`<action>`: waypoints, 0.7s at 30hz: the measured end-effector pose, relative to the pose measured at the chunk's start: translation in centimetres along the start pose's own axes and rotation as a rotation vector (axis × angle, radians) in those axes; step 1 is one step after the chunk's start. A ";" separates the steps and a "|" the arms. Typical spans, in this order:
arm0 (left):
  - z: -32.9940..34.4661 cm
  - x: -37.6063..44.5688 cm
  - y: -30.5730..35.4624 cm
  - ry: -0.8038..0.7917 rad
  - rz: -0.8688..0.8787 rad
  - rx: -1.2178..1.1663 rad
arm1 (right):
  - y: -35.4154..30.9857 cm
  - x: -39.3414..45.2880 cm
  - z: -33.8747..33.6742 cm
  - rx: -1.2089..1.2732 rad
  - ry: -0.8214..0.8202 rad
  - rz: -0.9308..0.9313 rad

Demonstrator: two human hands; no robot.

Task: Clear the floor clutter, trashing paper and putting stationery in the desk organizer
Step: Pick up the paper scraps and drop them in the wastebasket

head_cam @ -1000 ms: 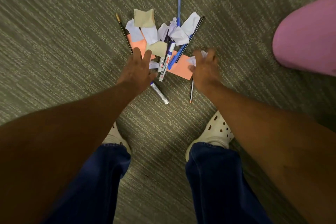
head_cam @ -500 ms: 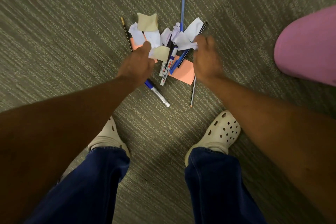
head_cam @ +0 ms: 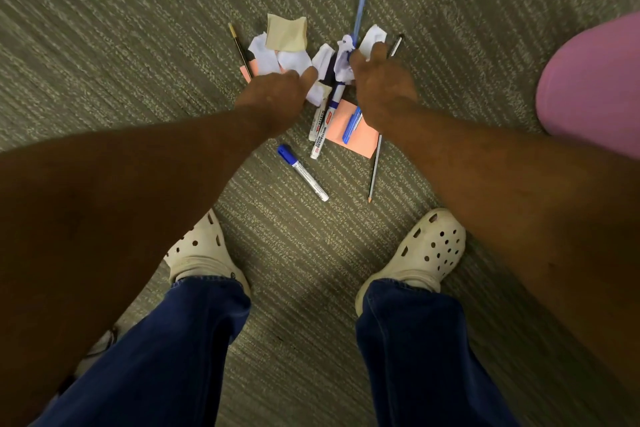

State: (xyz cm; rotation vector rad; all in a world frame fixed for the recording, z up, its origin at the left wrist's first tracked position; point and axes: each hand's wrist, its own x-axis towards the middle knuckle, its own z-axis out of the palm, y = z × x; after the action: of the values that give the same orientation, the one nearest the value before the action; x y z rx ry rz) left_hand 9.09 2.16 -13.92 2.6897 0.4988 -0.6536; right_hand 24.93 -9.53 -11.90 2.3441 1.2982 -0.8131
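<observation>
A pile of clutter lies on the carpet: white paper scraps (head_cam: 277,59), a beige note (head_cam: 286,33), an orange sticky note (head_cam: 360,140), two whiteboard markers (head_cam: 320,125), a blue-capped marker (head_cam: 303,172), a long blue pen (head_cam: 360,0), a grey pencil (head_cam: 374,166) and a black pencil (head_cam: 239,45). My left hand (head_cam: 273,94) rests on the pile's left side, fingers closed around a small paper scrap (head_cam: 317,95). My right hand (head_cam: 381,87) is on the right side, fingers curled into crumpled white paper (head_cam: 343,62). Both palms hide what lies beneath.
A pink rounded object (head_cam: 595,87) stands on the carpet at the right edge. My two white clogs (head_cam: 204,253) (head_cam: 426,250) and jeans legs are below the pile. A short blue pen (head_cam: 351,125) lies on the orange note, a black pen (head_cam: 396,45) beside my right hand.
Both hands have moved forward over the pile. The right hand went from the orange note up to the crumpled white paper; the left hand closed on a scrap.
</observation>
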 end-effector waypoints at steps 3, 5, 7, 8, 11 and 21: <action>-0.3 0.0 -0.4 0.060 -0.015 -0.040 | 0.0 -0.1 -0.2 -0.009 0.019 -0.038; -0.6 -0.3 -0.3 0.105 -0.071 -0.092 | 0.1 -0.7 -0.3 0.006 0.041 -0.061; -0.9 -1.0 0.0 0.161 -0.141 -0.173 | 0.5 -1.5 -0.1 0.033 0.063 -0.099; -1.1 -1.4 0.3 0.197 -0.177 -0.228 | 0.6 -2.1 -0.1 0.117 0.085 -0.101; -2.5 -3.0 1.7 0.302 -0.302 -0.390 | 0.7 -4.4 -0.2 0.570 0.233 0.044; -15.4 -7.3 14.1 0.419 -0.542 -1.244 | 4.0 -17.9 -8.3 1.973 0.225 0.610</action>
State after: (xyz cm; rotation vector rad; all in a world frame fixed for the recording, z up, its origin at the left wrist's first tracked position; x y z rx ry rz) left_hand 14.52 -6.19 5.84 1.4591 1.2425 0.1563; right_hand 23.53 -18.87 5.86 3.6548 -1.0189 -2.0830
